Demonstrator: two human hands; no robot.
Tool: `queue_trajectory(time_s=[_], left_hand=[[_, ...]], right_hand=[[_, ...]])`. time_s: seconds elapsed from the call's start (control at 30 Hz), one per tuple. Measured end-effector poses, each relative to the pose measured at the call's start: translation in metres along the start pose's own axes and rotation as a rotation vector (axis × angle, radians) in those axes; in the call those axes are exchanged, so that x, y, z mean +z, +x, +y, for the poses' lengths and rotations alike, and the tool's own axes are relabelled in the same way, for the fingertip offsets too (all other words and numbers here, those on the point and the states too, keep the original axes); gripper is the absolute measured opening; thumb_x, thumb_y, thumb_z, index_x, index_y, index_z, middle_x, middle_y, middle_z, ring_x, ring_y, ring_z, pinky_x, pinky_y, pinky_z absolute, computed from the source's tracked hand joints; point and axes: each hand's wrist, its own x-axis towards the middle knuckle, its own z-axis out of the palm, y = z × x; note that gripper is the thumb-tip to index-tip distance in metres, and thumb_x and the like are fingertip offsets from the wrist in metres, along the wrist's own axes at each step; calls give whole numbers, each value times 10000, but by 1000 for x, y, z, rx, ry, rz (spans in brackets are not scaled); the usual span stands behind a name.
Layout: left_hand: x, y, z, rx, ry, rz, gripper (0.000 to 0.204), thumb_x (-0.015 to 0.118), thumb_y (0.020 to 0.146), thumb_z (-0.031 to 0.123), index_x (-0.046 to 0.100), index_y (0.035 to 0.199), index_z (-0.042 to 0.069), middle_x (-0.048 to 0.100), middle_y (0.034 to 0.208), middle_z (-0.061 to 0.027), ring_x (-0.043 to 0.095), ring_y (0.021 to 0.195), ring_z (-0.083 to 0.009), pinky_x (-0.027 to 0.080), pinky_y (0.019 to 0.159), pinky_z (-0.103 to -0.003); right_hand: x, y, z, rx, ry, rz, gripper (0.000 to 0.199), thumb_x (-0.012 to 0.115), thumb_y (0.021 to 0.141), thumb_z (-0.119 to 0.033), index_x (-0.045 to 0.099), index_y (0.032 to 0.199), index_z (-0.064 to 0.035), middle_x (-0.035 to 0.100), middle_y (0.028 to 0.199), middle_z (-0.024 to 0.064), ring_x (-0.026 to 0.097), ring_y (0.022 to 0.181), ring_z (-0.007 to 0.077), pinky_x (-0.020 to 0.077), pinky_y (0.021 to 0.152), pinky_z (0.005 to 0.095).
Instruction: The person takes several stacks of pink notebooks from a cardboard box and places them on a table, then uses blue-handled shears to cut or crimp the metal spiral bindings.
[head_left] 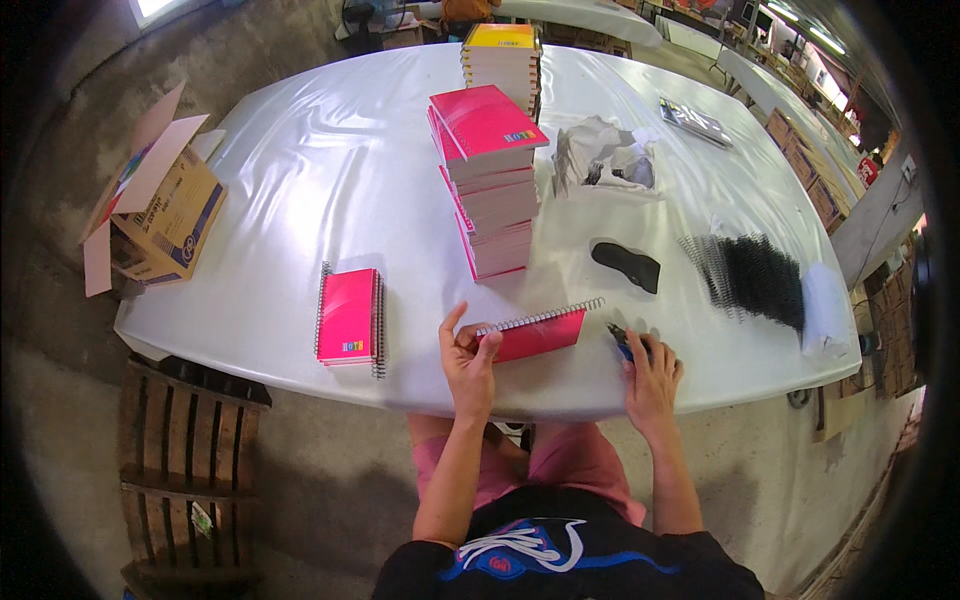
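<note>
My left hand [468, 362] is closed on one end of a pink notebook [542, 337], tilted up near the table's front edge. A metal spiral coil [560, 313] runs along its upper edge and sticks out past the right corner. To the right, my right hand [652, 378] is wrapped round pliers [618, 338] with dark jaws and a bit of blue at the handle. The jaws point toward the notebook, apart from it. Left of my left hand lies a small pile of pink spiral notebooks [348, 315], coil ends jutting out.
A tall stack of pink notebooks [490, 125] stands mid-table, with yellow-covered ones [500, 65] behind. Rightward are a black curved object [627, 265], crumpled white wrapping [600, 150], a heap of black coils [760, 280] and a white roll [825, 310]. An open carton [165, 220] sits left.
</note>
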Motion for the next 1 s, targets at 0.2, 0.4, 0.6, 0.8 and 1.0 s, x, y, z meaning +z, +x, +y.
queue_trajectory(time_s=[0.2,0.4,0.6,0.8,1.0], left_hand=[[-2,-3,-3,-21,155,43,207,722,825,80,600,980,16,587,807,23,493,687,-37,413,637,-181],[9,-11,10,237,231,26,220,734,792,32,647,991,-3,636,825,-16,529,732,-76,439,656,-218],[14,-14,31,635,688,-1,543,745,778,52,492,1250,-34,683,887,-56,533,718,-118,439,638,-231],[17,-20,39,685,751,-19,913,706,829,99,47,1447,-37,702,993,-42,475,729,-107,398,632,-201],[19,-21,43,553,668,-12,964,684,845,85,-63,1443,-31,706,971,-56,473,776,-105,374,693,-178]], right_hand=[[-25,3,-49,-73,652,289,440,609,865,-186,521,1284,-81,518,1147,163,509,1028,304,359,928,393],[-69,7,-103,-326,480,199,413,681,796,-161,606,1201,-134,546,1112,115,520,997,280,367,885,383],[-79,10,-116,-377,435,183,432,693,783,-191,606,1206,-186,544,1140,92,513,1017,275,349,894,412],[-78,12,-121,-382,437,133,448,700,781,-205,600,1217,-205,542,1149,90,497,1043,281,341,905,413],[-77,13,-121,-376,443,121,458,700,784,-214,594,1230,-213,537,1160,93,490,1056,292,335,916,419]])
